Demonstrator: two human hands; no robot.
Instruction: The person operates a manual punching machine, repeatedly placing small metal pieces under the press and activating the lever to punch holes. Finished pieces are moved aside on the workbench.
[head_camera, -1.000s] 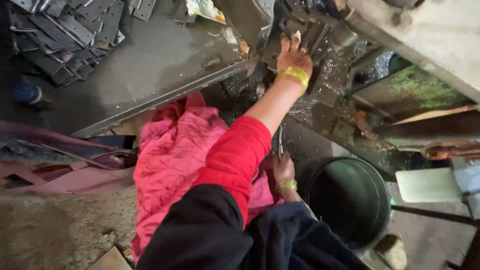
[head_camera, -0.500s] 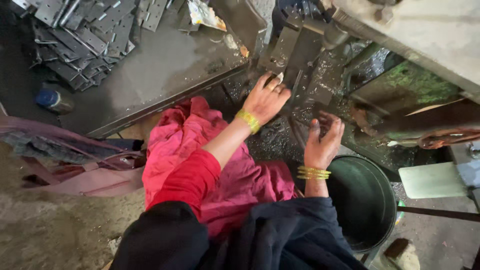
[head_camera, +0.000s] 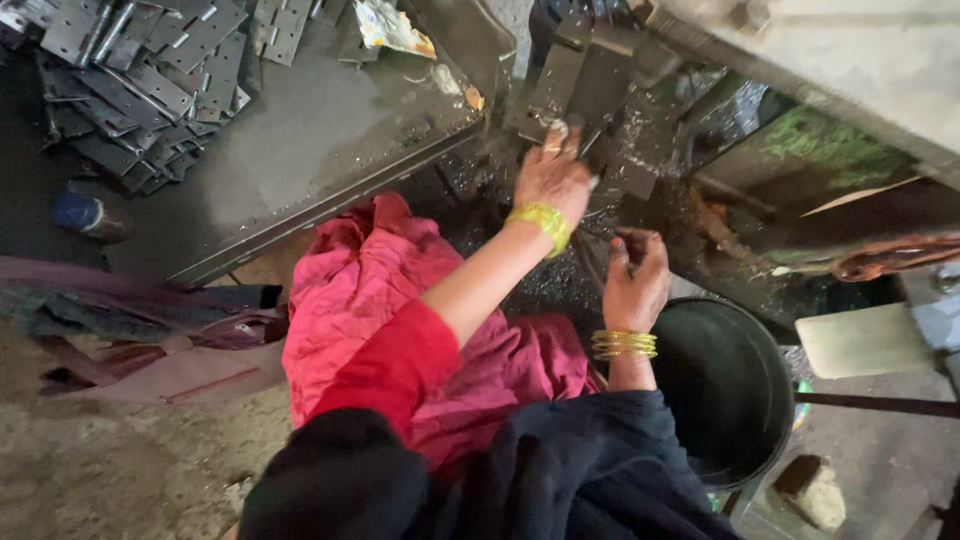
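— What sort of place is this?

— A metal workshop, a rough one. At the far left corner of the steel workbench (head_camera: 300, 150) lies a heap of flat metal plates (head_camera: 140, 70) with punched holes, hinge-like pieces.

— Anything else?

— A heavy press machine (head_camera: 590, 70) stands at the bench's right edge, dark with oil, with shiny metal shavings (head_camera: 650, 140) scattered around its base. A black bucket (head_camera: 720, 390) sits just beside it, low on the right.

— And the floor?

— Bare, dirty concrete floor (head_camera: 120, 470), with grimy rags (head_camera: 150, 320) lying below the bench's front edge. Everything is coated in grease and dust.
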